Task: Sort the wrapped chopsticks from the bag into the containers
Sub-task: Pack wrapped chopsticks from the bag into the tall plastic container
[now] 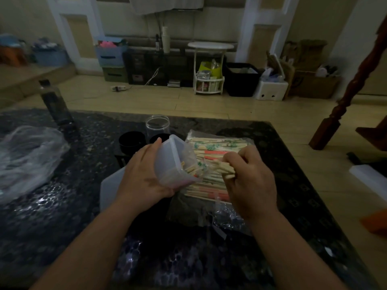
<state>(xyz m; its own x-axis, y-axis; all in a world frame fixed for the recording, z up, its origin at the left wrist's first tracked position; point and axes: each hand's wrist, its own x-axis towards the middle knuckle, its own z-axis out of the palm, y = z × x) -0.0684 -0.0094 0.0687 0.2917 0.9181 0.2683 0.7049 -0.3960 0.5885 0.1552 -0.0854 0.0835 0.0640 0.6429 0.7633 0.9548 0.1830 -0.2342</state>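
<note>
Over the dark table (62, 216), the left hand (146, 178) grips a tilted plastic container (170, 162); the right hand (249, 178) pinches wrapped chopsticks (225, 167) above the bag (211, 149).

The left hand (146, 176) grips a translucent container (169, 162), tilted with its mouth toward the right, and chopstick ends show inside it. The right hand (249, 181) pinches a bundle of wrapped chopsticks (224, 168) just beside that mouth, above the clear bag (211, 147), which holds many more, some with green print, some with orange bands. Beyond the container stand a clear jar (157, 126) and a black cup (132, 141). A white lid (111, 185) lies under the left wrist on the dark patterned table (62, 227). A crumpled plastic sheet (27, 155) and a dark bottle (55, 103) sit at the far left
</note>
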